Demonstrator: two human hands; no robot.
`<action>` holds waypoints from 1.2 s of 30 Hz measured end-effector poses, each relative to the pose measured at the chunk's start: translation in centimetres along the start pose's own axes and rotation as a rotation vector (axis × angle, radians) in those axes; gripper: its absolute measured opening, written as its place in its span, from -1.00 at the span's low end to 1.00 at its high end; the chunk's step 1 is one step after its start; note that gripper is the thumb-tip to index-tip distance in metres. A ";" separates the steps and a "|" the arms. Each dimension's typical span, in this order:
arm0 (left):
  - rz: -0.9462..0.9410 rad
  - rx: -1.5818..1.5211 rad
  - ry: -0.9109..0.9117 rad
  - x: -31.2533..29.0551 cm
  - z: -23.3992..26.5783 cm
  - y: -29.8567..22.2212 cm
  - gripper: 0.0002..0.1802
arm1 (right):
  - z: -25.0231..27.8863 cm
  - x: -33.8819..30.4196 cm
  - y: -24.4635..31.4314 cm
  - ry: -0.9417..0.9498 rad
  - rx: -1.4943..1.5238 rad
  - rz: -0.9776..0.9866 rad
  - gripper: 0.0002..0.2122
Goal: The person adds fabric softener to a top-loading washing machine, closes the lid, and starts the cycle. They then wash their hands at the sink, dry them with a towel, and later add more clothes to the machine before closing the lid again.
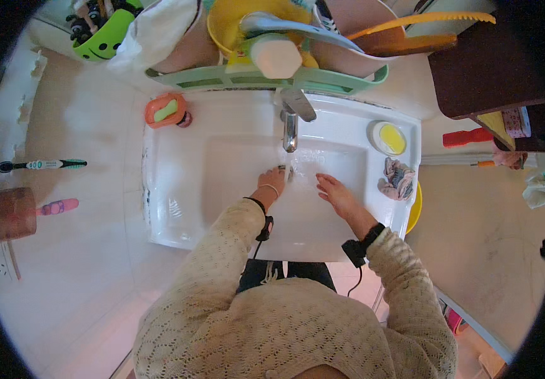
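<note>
In the white sink (177,158), my left hand (270,182) is low in the basin, just below the faucet (290,129). Its fingers are bent together at a small dark and silvery thing by the drain, too small to make out. Water runs from the spout next to these fingertips. My right hand (337,194) hovers over the right part of the basin with its fingers stretched out and nothing in them. A thin band circles my left wrist, and both wrists wear black straps with a small box and cable.
An orange soap dish (174,120) holds green soap at the back left. At the right rim are a round tub with yellow contents (389,138) and a crumpled cloth (397,179). Behind the faucet, a green rack (241,77) carries cups and a bottle.
</note>
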State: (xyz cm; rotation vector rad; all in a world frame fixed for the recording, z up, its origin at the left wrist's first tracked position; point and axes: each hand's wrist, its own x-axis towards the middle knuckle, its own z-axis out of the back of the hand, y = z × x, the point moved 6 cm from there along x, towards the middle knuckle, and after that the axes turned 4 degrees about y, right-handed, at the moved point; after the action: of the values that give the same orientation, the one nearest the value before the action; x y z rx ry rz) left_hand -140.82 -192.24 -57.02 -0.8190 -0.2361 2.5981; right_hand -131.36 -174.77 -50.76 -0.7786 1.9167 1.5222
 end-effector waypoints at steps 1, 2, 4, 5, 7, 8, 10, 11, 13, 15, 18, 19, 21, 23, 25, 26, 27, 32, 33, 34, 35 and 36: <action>0.033 -0.017 0.049 0.6 -0.3 0.3 -0.66 | 1.0 -0.3 -1.2 0.002 -0.029 -0.010 -0.53; 0.068 -0.034 0.095 1.4 -0.5 0.8 -0.66 | 1.5 -0.5 -1.7 -0.004 -0.101 -0.017 -0.55; 0.087 -0.075 0.179 1.8 -0.1 0.5 -0.64 | 3.0 -1.1 -3.4 -0.034 -0.223 -0.035 -0.58; 0.075 -0.101 0.215 1.3 1.2 -0.4 -0.64 | 4.1 -1.1 -3.9 -0.077 -0.389 0.065 -0.59; 0.012 -0.094 0.162 0.5 2.3 -0.2 -0.60 | 5.6 -0.9 -5.0 -0.139 -0.739 0.269 -0.60; -0.031 -0.058 0.070 0.1 2.4 1.4 -0.58 | 5.2 -1.6 -4.7 -0.105 -1.084 0.324 -0.60; -0.108 0.211 -0.043 -2.1 2.7 5.6 -0.46 | 3.2 -4.0 -4.3 -0.025 -1.763 0.441 -0.59; -0.076 0.572 0.038 -3.4 3.2 8.0 -0.41 | 2.4 -4.7 -4.8 0.101 -1.812 0.345 -0.58; -0.119 0.879 -0.043 -8.6 5.2 12.7 -0.43 | 0.8 -5.9 -5.8 0.357 -1.903 0.155 -0.56; -0.236 0.850 -0.026 -14.2 3.5 17.0 -0.44 | -2.1 -5.0 -7.4 0.511 -1.738 0.230 -0.56; -0.164 0.559 0.290 -19.7 2.7 14.6 -0.47 | -5.7 -1.3 -12.9 0.666 -1.471 0.261 -0.57; -0.106 0.426 0.444 -20.3 3.0 12.7 -0.49 | -8.5 1.6 -17.2 0.770 -1.574 0.419 -0.56; -0.044 0.269 0.535 -19.2 1.7 10.9 -0.51 | -14.3 1.8 -16.1 0.868 -1.348 0.451 -0.52; -0.068 0.060 0.571 -18.7 0.6 6.2 -0.53 | -15.8 -2.4 -8.6 0.814 -0.803 0.196 -0.44; -0.161 -0.097 0.681 -17.2 2.6 -2.5 -0.55 | -14.1 -2.4 -7.1 0.646 -0.312 0.000 -0.35; -0.494 -0.119 0.540 -14.7 -7.4 -3.6 -0.53 | -12.4 -2.4 -6.2 0.495 -0.320 -0.043 -0.33; -0.557 -0.316 0.325 -11.6 -11.5 -5.1 -0.54 | -9.4 -1.9 -5.3 0.332 -0.332 -0.084 -0.31; 0.052 -2.003 0.152 -2.1 -2.4 -4.3 -0.73 | -1.3 2.3 0.1 0.016 -0.129 0.107 -0.43; -0.164 -1.550 -0.247 0.7 -1.9 -0.7 -0.75 | -4.4 2.5 3.0 0.087 -0.024 0.116 -0.48; -0.292 -1.335 -0.381 1.1 -1.0 0.0 -0.76 | -6.8 3.0 4.9 0.120 0.104 0.118 -0.52; -0.384 -1.116 -0.545 0.9 0.0 0.9 -0.76 | -9.0 4.6 5.8 0.255 0.209 0.144 -0.60; -0.469 -1.193 -0.477 -0.6 4.1 -0.7 -0.75 | -8.1 5.5 5.9 0.274 0.272 0.184 -0.61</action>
State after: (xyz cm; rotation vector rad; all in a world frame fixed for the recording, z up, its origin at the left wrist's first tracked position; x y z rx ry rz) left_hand -142.52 -191.99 -53.18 -0.3270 -1.9421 1.9672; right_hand -140.05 -182.11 -49.43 -0.7344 2.3947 1.2677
